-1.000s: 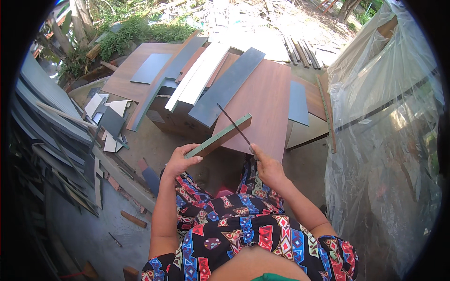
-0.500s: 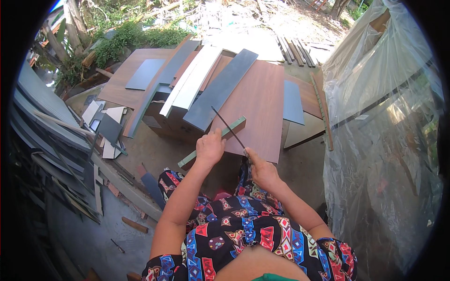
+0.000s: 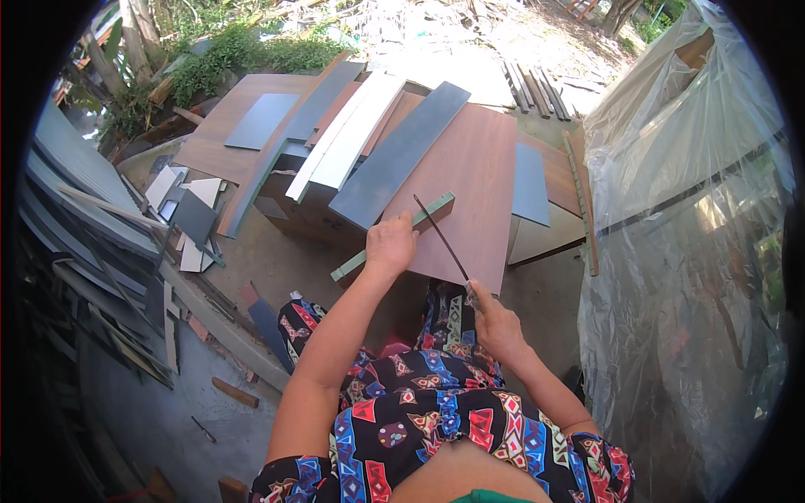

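My left hand (image 3: 392,246) is wrapped round the middle of a narrow wooden strip (image 3: 440,208) with a green edge. The strip slants up to the right, and its far end is over the reddish-brown wood panel (image 3: 478,168). In my right hand (image 3: 501,329) is the near end of a long, thin, dark file (image 3: 446,243). Its blade crosses the strip's edge just right of my left hand, its tip pointing away from me. The grip end is mostly hidden by my fingers.
Dark grey boards (image 3: 402,155) and a white board (image 3: 348,134) lie across the panels. Offcuts (image 3: 197,222) are heaped on the left, near stacked sheets (image 3: 92,210). Clear plastic sheeting (image 3: 671,277) hangs at the right. A wood piece (image 3: 235,392) lies on the floor.
My right hand has drawn the file back toward me and to the right, so its tip is now nearer the strip. My left hand and the strip have shifted slightly right and away.
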{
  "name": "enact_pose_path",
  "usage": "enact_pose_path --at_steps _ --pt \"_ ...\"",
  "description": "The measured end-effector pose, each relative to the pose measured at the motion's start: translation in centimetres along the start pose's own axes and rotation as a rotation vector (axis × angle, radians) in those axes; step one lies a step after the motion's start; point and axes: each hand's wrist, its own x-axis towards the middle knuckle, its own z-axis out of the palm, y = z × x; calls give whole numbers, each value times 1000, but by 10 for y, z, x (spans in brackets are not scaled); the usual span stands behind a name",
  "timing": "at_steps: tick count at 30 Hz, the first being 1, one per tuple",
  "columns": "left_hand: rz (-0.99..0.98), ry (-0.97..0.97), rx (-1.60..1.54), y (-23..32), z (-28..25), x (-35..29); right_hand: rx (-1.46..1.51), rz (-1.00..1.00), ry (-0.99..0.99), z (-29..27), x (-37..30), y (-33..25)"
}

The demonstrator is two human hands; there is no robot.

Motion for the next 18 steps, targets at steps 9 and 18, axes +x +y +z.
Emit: enact_pose_path --at_steps 9,18 --pt "29 -22 -18 -3 5 18 7 -40 65 5 51 1" --pt "-2 -22 -27 -4 6 21 -18 -72 84 19 95 3"
